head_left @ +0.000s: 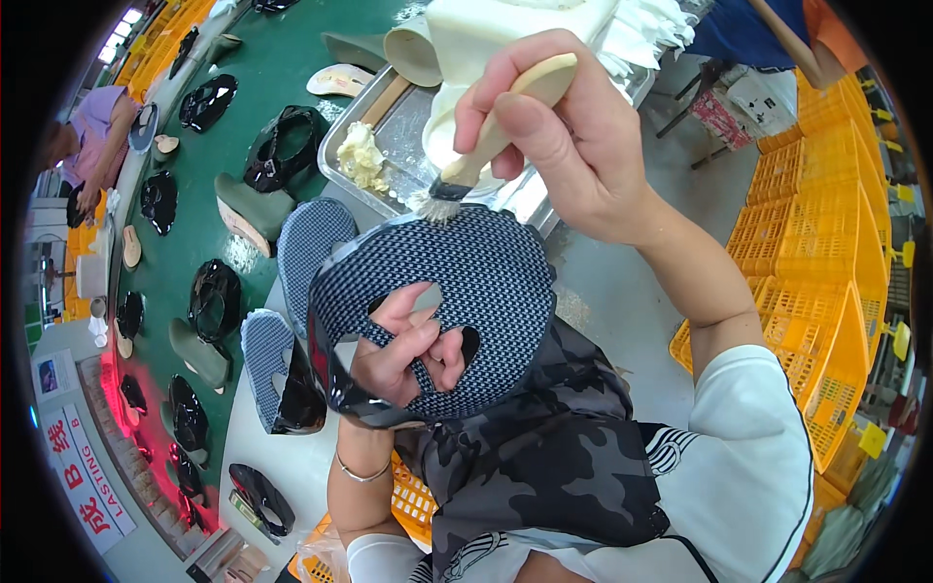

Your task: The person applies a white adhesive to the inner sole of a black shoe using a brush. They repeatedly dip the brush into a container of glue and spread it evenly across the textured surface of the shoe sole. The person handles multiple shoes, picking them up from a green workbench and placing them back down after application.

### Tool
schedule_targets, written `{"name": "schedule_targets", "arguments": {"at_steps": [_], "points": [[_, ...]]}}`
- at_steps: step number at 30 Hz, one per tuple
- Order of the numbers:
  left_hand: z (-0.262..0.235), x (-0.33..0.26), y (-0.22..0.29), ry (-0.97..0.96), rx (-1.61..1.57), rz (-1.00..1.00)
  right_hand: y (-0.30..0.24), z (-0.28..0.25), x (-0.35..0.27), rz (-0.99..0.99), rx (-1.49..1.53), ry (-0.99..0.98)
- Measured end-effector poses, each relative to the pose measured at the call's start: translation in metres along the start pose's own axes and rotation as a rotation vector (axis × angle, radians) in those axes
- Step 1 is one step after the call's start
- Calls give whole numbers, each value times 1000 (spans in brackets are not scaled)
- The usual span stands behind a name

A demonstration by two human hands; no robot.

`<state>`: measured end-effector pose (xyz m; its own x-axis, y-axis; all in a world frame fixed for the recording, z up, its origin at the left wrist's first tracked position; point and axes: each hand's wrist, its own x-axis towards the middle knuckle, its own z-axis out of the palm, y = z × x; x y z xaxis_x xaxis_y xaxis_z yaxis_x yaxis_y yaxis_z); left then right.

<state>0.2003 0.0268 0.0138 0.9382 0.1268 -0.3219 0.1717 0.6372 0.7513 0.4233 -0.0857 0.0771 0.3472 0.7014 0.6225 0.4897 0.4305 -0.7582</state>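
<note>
A shoe upper [496,291], glossy black outside with a woven grey-blue lining facing me, is held up in front of my lap. My left hand [403,355] grips it from beneath, its fingers curled and showing through the openings. In my right hand [583,136] is a brush [465,177] with a pale wooden handle, pinched between thumb and fingers. The brush's whitish bristles touch or sit just over the far edge of the lining. Just beyond lies a metal tray [394,97] with a lump of cream-coloured paste [362,157] in it.
More lined uppers [264,364] lie on the pale table to my left. Beyond, a green conveyor [258,87] carries black uppers and green shoe lasts [199,355]. Yellow crates [787,340] stack up at right. Other people stand at far left and upper right.
</note>
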Motion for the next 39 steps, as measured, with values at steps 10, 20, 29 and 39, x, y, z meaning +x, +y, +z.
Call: {"name": "schedule_targets", "arguments": {"at_steps": [10,20,29,39], "points": [[1,-15,-11,129,-132,196,1,-4,-14,61,-3,172],[10,-5,-27,97,-212,523,5,2,-37,193,47,278],[25,14,-27,264,306,675,8,12,-17,14,133,356],[23,59,-51,615,583,992,-14,13,-29,156,16,307]]}}
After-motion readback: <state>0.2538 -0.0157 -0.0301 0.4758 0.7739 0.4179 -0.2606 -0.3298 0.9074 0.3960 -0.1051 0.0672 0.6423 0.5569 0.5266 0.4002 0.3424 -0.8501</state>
